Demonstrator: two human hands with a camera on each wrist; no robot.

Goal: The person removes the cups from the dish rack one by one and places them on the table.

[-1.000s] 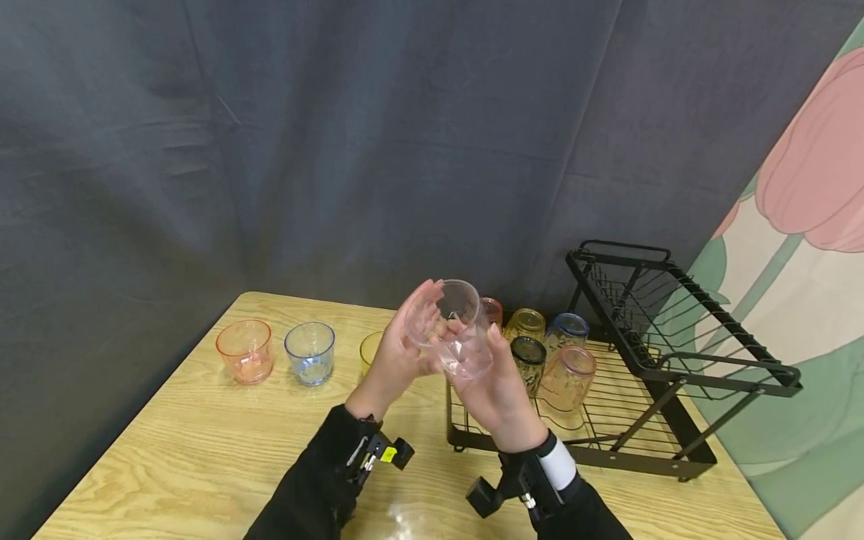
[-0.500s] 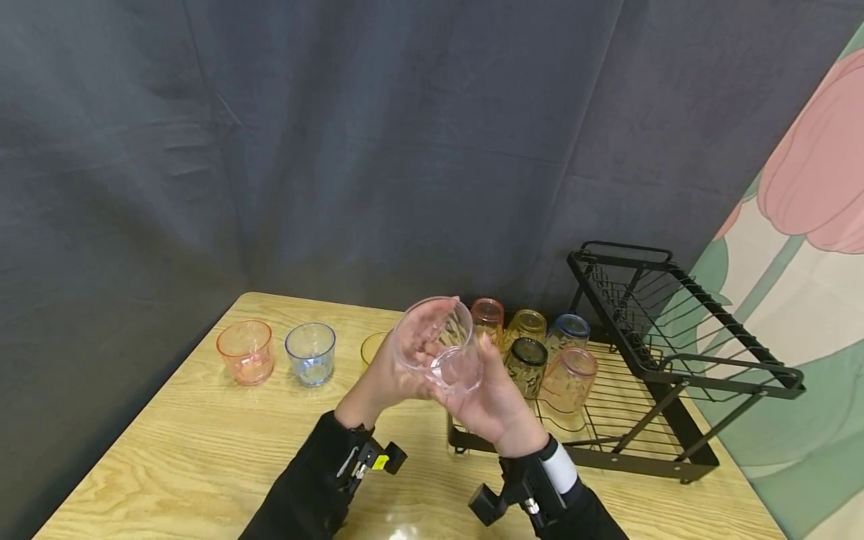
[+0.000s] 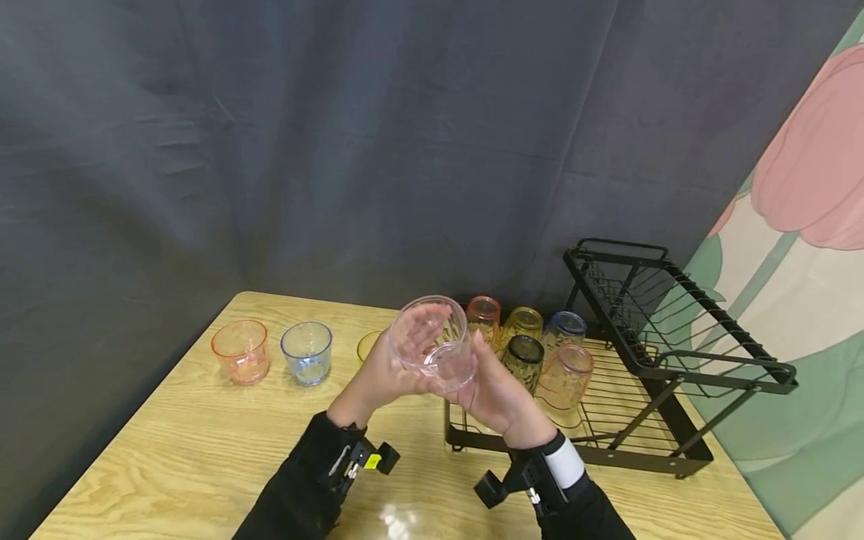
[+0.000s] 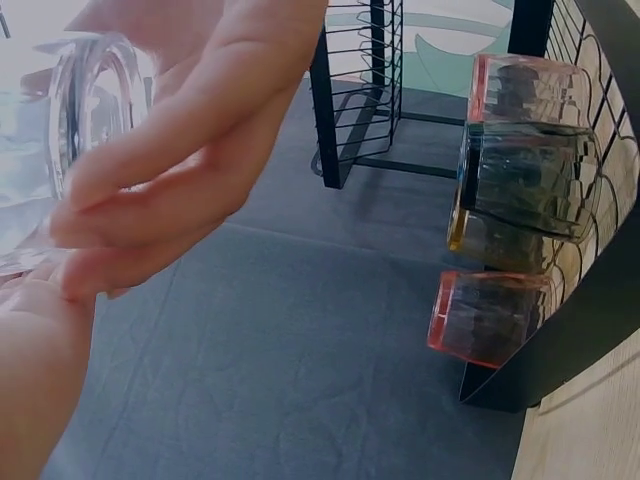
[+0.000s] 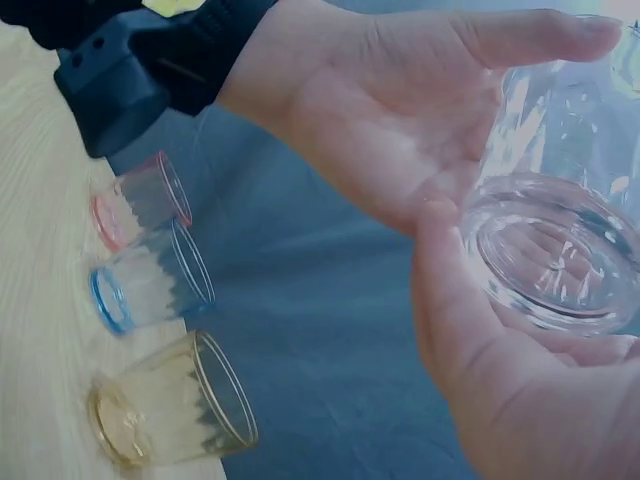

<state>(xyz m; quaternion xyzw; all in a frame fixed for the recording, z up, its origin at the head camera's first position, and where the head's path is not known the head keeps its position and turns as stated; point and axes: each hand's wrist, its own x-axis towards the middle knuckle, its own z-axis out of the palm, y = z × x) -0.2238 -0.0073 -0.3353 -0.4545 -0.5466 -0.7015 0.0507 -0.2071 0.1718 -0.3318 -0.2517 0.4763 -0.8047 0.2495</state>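
Observation:
A clear drinking glass [image 3: 448, 365] is held above the table, tilted, with its mouth turned up and toward the left and its thick round base [image 5: 548, 262] facing the right wrist camera. My left hand [image 3: 386, 373] grips its side, and its fingers show through the clear wall. From the other side, my right hand [image 3: 501, 395] holds the glass low down, near the base. Closest to the left hand on the table stands a yellow glass [image 3: 367, 346], partly hidden behind that hand. In the left wrist view, fingers [image 4: 150, 170] wrap the base end.
A red-orange glass [image 3: 241, 352] and a blue glass [image 3: 307, 354] stand upright at the left of the wooden table [image 3: 202, 457]. On the right, a black two-tier dish rack [image 3: 641, 461] carries several upside-down coloured glasses, including a pink one [image 3: 565, 382]. A dark curtain [image 3: 371, 150] hangs behind.
The clear glass has moved slightly left and down and turned so its mouth shows more. Both hands shifted with it, uncovering the red glass in the rack.

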